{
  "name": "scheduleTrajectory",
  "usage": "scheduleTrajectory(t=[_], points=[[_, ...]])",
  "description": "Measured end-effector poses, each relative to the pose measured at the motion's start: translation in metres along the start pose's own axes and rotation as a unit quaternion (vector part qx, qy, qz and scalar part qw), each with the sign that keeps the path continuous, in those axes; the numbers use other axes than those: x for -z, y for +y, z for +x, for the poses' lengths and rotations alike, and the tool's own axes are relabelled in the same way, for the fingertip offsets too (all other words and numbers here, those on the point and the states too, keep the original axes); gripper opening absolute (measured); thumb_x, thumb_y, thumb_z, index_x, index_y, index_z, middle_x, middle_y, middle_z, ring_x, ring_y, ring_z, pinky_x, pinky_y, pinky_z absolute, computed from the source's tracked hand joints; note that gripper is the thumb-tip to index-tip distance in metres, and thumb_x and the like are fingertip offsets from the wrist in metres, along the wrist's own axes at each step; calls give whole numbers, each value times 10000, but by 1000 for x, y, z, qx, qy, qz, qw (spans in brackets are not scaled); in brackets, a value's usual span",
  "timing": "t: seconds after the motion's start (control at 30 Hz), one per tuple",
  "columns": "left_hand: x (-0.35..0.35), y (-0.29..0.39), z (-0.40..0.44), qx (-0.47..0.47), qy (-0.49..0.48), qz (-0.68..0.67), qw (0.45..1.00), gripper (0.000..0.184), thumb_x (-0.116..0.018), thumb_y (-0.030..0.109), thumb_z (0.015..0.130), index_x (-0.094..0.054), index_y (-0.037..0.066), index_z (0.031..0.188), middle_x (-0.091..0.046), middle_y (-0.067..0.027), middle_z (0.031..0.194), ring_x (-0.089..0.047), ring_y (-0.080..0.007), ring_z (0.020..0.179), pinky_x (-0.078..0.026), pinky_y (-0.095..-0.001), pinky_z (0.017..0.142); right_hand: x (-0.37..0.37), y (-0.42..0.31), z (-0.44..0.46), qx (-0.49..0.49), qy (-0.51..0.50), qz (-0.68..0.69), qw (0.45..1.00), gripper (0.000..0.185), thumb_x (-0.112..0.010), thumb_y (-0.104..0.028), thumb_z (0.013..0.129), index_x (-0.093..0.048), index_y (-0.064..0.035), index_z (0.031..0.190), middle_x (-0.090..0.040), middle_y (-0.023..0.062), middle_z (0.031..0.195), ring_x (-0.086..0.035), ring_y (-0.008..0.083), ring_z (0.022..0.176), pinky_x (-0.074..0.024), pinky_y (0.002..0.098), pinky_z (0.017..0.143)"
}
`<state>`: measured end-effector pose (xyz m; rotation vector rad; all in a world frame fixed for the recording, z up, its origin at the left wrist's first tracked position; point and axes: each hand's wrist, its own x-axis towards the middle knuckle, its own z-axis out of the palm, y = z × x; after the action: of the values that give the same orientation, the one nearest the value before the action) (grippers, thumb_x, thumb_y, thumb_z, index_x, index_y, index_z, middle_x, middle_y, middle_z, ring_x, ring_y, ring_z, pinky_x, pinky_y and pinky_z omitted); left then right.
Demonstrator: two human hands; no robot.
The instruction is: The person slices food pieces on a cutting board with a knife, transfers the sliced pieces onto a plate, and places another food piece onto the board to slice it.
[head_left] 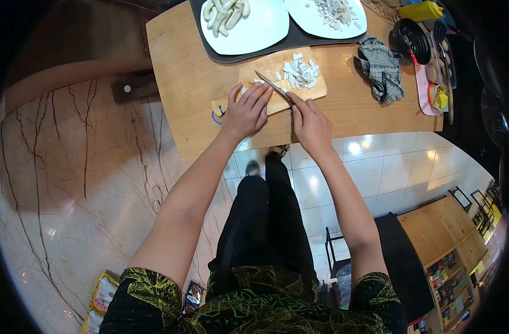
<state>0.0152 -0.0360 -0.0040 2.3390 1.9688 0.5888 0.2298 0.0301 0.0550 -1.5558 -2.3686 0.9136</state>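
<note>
1. Nearest the camera comes the patterned shirt (265, 303), black with yellow-green, and below it the dark trousers (243, 222); both bare forearms reach out over the wooden surface (182, 72).
2. Right hand (312, 125) now: its grip is closed around the knife (270, 82), with the handle mostly hidden inside.
3. And that blade lies aslant, tip away and to the left, between the left fingers and the white slices.
4. Over to the left hand (248, 113): palm down, fingers stretched forward and close together right beside the blade. White bits peek out by the fingertips, but how firmly this grip holds anything, one cannot tell.
5. Underneath it all, the cutting board (317, 92) sits at an angle near the front edge of the surface, a blue cord loop (214, 118) at its left end.
6. Look at those white slices (300, 72), heaped loosely on the board's far right part, beyond the knife!
7. Farther back, a dark tray (292, 40) carries two white plates: the left plate (265, 30) bears long, pale, curved pieces (224, 16), the right plate (307, 25) a scatter of chopped bits (338, 11).
8. Out on the right, a crumpled checked cloth (382, 69), with a black pan (396, 42) just beyond.
</note>
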Motion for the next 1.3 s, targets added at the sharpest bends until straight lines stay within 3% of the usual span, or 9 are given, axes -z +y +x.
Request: scheduleTrajectory(t=[0.37, 0.47, 0.73, 0.83, 1.3], points=[[-1, 1, -1, 3, -1, -5, 1000, 554, -685, 219, 941, -632, 147, 1488, -616, -20, 1537, -540, -173, 1461, -322, -549, 1240, 1, -7, -13, 15, 32, 17, 999, 463, -589, -171, 1082, -598, -263, 1535, -660, 89, 1006, -705, 305, 932, -574, 450, 763], [-2, 0, -3, 3, -5, -9, 1000, 545, -689, 216, 940, -636, 135, 1476, -619, -33, 1527, -545, -178, 1456, -321, -551, 1241, -6, -8, -25, 26, 59, 37, 997, 421, -585, -148, 1080, -609, -237, 1491, -669, 90, 1039, -710, 306, 961, -581, 443, 760], [0, 1, -1, 7, -10, -12, 1000, 533, -680, 207, 945, -626, 120, 1468, -621, -48, 1517, -553, -185, 1449, -319, -552, 1242, 5, -8, -49, -24, 16, 4, 1000, 326, -574, -135, 1097, -637, -186, 1413, -715, 83, 1126, -725, 313, 925, -579, 427, 725], [1, 1, 0, 6, -14, -14, 1000, 528, -674, 201, 946, -625, 117, 1466, -620, -49, 1521, -557, -184, 1446, -320, -548, 1242, 3, -1, -50, -16, 41, 10, 999, 306, -593, -154, 1082, -652, -203, 1379, -678, 73, 1050, -717, 288, 950, -581, 417, 737], [1, 0, -1, 9, -9, -16, 1000, 518, -674, 207, 946, -637, 121, 1455, -639, -44, 1484, -567, -174, 1436, -318, -535, 1244, -3, -8, -36, 18, 59, -6, 998, 260, -625, -141, 1063, -666, -196, 1314, -673, 64, 1019, -719, 285, 922, -576, 424, 724]])
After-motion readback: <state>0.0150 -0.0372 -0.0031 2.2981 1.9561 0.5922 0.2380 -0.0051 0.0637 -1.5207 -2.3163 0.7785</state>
